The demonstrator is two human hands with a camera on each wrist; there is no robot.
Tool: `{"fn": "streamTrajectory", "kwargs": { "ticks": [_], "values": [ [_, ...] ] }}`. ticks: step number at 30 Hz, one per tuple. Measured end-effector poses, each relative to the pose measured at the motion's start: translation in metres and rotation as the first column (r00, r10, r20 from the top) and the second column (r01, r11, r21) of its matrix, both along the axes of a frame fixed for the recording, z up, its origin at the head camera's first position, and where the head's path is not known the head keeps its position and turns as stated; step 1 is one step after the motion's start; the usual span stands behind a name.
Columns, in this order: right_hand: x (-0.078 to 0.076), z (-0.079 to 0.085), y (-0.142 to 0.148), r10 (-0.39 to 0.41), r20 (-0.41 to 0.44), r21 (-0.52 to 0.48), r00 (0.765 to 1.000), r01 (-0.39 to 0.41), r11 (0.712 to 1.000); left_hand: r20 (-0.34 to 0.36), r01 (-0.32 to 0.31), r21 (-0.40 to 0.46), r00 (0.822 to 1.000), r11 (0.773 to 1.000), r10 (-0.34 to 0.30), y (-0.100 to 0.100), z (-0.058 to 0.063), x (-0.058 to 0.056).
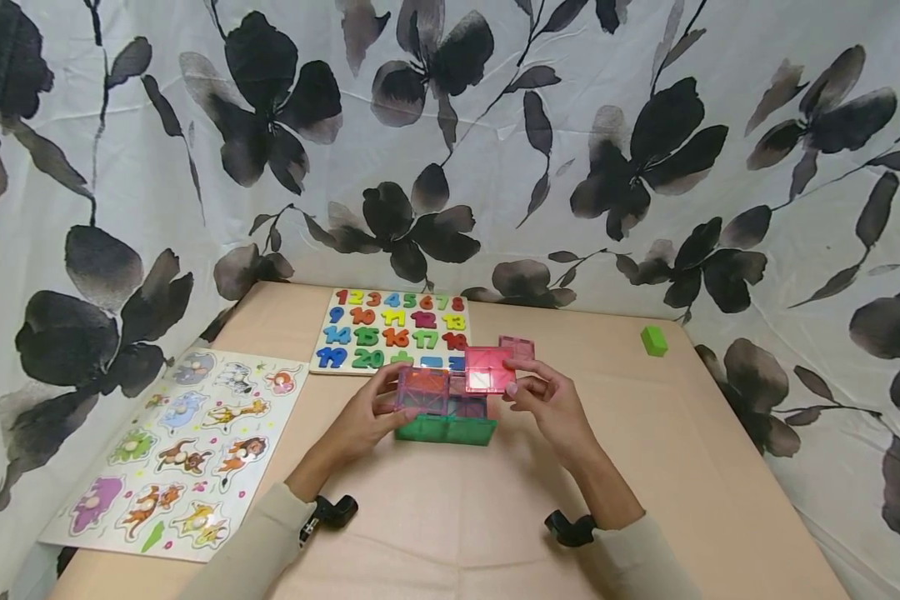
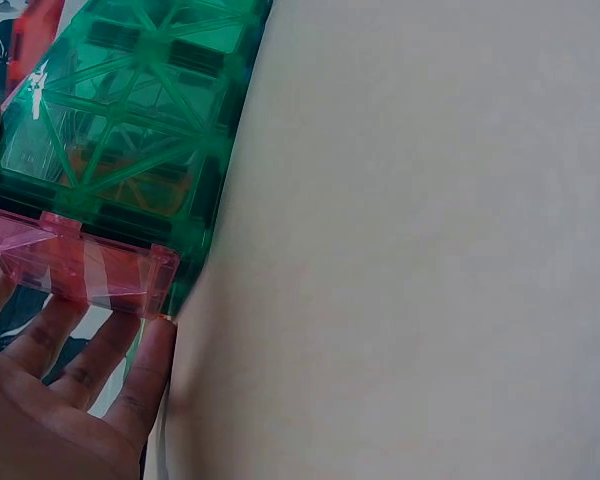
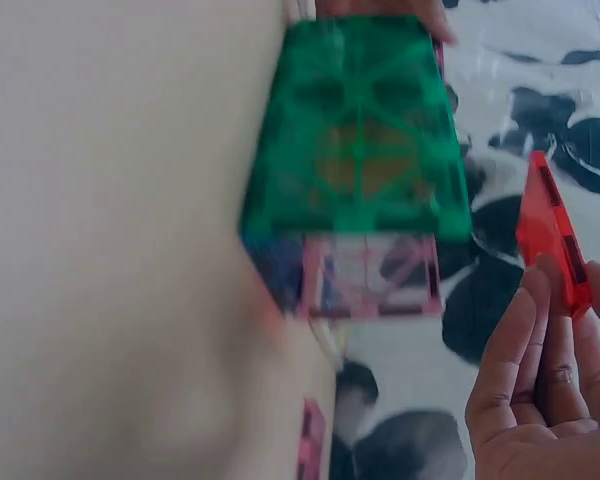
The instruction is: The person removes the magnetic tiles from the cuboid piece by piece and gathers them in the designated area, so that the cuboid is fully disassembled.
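Note:
A box of translucent magnetic tiles stands on the table in front of me, with a green front wall and pink end tiles. Orange and purple tints show at its top. My left hand grips the box's left end, fingers against the pink side and thumb near the top edge. Between thumb and fingertips my right hand pinches a red square magnetic tile, raised over the box's right back part in the head view. The right wrist view has this tile apart from the box. Another pink tile lies behind it.
A number puzzle board lies behind the box, its right front corner overlapped by the tiles. To the left is an animal puzzle board. A green block sits at the far right of the table. Floral cloth hangs around.

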State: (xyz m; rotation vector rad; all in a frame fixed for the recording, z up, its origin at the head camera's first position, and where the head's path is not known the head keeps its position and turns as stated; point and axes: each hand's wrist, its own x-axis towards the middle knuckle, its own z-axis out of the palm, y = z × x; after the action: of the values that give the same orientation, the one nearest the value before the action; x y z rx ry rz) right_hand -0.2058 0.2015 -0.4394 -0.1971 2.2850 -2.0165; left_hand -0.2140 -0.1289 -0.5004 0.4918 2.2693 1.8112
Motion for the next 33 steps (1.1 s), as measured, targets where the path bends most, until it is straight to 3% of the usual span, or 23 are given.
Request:
{"fn": "streamTrajectory", "kwargs": {
  "ticks": [6,18,25,30,33],
  "values": [
    [-0.015,0.001,0.031,-0.069,-0.031,0.079,0.997,0.071,0.994,-0.004,0.001,0.003,1.000,1.000,-0.001,0.001,0.000,0.000],
    [-0.053,-0.015,0.090,-0.183,-0.004,0.188,0.983,0.180,0.965,0.037,-0.012,0.023,0.999,1.000,0.011,0.001,-0.001,-0.001],
    [-0.071,-0.031,0.107,-0.255,0.046,0.235,0.966,0.237,0.943,0.023,-0.005,0.020,1.000,1.000,0.004,0.001,-0.001,0.000],
    [-0.078,-0.033,0.112,-0.306,0.109,0.283,0.946,0.266,0.922,0.019,-0.006,0.011,1.000,1.000,0.006,0.001,-0.001,0.000],
    [-0.081,-0.034,0.114,-0.299,0.133,0.289,0.945,0.252,0.924,0.022,-0.012,0.003,1.000,1.000,0.012,0.001,0.000,0.000]
  ]
}}
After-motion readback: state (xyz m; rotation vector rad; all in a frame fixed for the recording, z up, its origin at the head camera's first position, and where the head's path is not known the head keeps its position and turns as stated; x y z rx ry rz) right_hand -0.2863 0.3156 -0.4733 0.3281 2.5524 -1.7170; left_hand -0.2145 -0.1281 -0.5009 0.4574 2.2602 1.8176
